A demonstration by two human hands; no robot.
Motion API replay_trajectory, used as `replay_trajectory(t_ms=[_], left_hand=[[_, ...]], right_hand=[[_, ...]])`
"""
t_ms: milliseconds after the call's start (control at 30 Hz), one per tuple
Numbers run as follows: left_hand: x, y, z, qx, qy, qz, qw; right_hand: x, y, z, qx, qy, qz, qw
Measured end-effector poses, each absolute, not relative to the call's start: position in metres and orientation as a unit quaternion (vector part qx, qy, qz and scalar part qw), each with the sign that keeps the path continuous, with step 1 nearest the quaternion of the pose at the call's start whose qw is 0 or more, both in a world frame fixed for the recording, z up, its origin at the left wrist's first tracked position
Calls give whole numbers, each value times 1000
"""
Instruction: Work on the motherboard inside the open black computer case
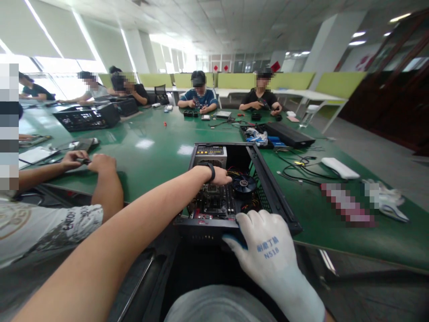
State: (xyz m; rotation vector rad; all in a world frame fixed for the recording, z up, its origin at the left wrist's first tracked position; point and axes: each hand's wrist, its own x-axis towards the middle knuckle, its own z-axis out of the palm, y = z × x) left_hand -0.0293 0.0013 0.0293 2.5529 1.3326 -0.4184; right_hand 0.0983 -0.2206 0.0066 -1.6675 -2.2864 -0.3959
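In the head view, an open black computer case [273, 192] lies on the near edge of a smooth, glossy green table [154, 165], directly before the wearer. Its frame is matte sheet metal, boxy and straight-edged, with a perforated wall along the right and a row of small holes in the near panel. Inside, at the far left, sits a grey metal power supply [210, 156] with a black and yellow label; nearer lies a dark motherboard [214, 201] with small red parts, and to its right a round black cooling fan [244, 184] with thin curved blades. The bare left hand [219, 175], a black band [212, 172] at its wrist, reaches inside just beside the fan; whether its fingers close on anything cannot be told. The right hand [264, 237], in a white knit-looking glove with blue print, grips the near right edge. Farther right, thin black cables [291, 172] coil loosely beside a smooth white bar with rounded ends [340, 168].
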Motion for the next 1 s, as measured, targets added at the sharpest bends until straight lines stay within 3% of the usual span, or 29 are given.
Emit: replay_trajectory(t_ms=[100,267,600,1000], left_hand=[[-33,-2,43,873,466,-83,118],[-49,-6,70,837,517,130,122],[-93,14,90,741,494,423,167],[-112,14,32,709,510,426,234]], right_hand=[[99,-215,7,-585,-786,-145,139],[104,-175,11,-582,-787,-165,122],[102,-3,16,-609,-770,-172,84],[90,152,23,-666,-727,-161,52]])
